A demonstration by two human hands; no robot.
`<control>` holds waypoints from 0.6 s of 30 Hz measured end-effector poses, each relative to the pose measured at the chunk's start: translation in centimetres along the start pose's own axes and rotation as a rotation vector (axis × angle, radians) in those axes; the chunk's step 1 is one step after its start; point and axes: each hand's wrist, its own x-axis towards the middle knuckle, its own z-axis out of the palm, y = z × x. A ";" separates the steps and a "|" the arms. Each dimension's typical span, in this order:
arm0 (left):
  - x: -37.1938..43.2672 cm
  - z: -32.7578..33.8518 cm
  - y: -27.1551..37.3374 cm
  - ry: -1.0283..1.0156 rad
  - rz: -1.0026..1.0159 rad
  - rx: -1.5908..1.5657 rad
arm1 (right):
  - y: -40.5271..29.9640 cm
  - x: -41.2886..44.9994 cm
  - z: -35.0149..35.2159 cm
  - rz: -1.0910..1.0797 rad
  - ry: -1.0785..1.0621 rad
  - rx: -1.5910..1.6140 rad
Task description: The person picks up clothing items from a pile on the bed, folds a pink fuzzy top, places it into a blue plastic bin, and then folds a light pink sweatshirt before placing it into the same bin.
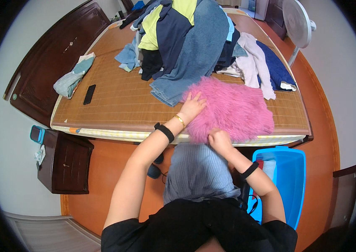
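A pink shaggy, fur-like textile (234, 107) lies bunched on the near edge of the bed's woven mat (118, 110). My left hand (193, 107) rests on its left part with the fingers spread. At its near edge my right hand (220, 139) is closed, with the fingertips hidden in the pile; the fingers appear to pinch the fabric. Touching its far left side is the leg of blue denim jeans (193, 50), part of a large heap of clothes. A whitish knit garment (253, 60) reaches its far right corner.
On the mat's left lie a folded cloth bundle (74, 77) and a black phone-like object (89, 94). A blue plastic tub (294, 186) with some folded cloth stands right of my legs. A dark nightstand (70, 163) is at left, a white fan (297, 23) at far right.
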 end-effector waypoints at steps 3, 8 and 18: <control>0.6 -0.7 0.4 -0.031 -0.022 -0.016 | -1.2 1.0 -4.8 0.264 0.036 0.223; 2.2 -1.9 2.3 -0.234 -0.092 0.010 | -1.5 5.1 -4.3 0.083 0.447 0.167; 0.3 -1.5 1.5 -0.039 -0.025 -0.041 | 1.4 6.7 5.2 0.246 0.423 0.234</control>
